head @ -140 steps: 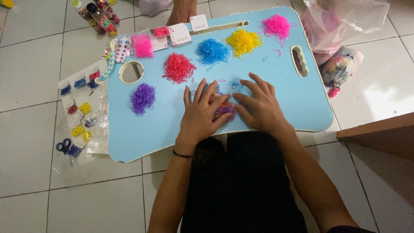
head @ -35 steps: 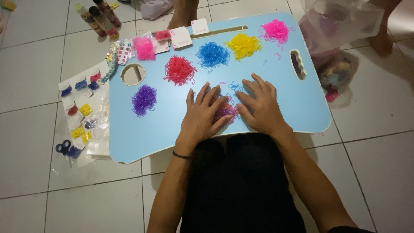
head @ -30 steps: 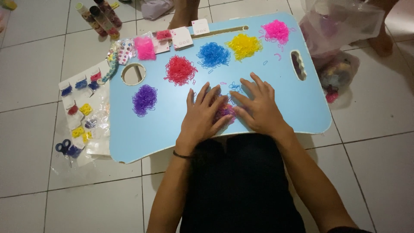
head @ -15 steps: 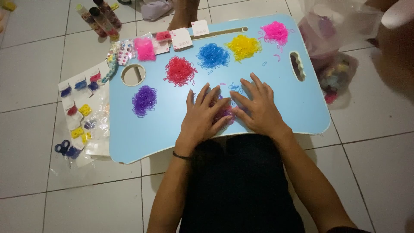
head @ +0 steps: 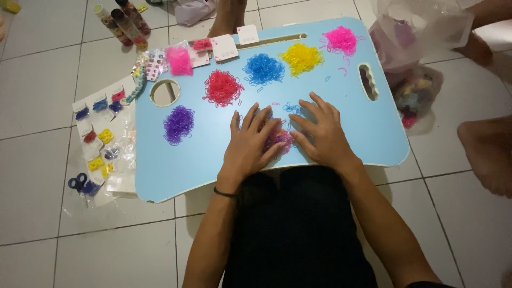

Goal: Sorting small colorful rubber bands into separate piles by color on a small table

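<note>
Head view: mixed bands (head: 278, 137) seemingly under hands (head: 282, 140)

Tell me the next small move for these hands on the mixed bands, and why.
Probably pinch one band out of the mixed pile with the right hand and carry it to its matching heap. Both hands lie flat on that pile, left hand too, while the red heap and blue heap sit already sorted.
</note>
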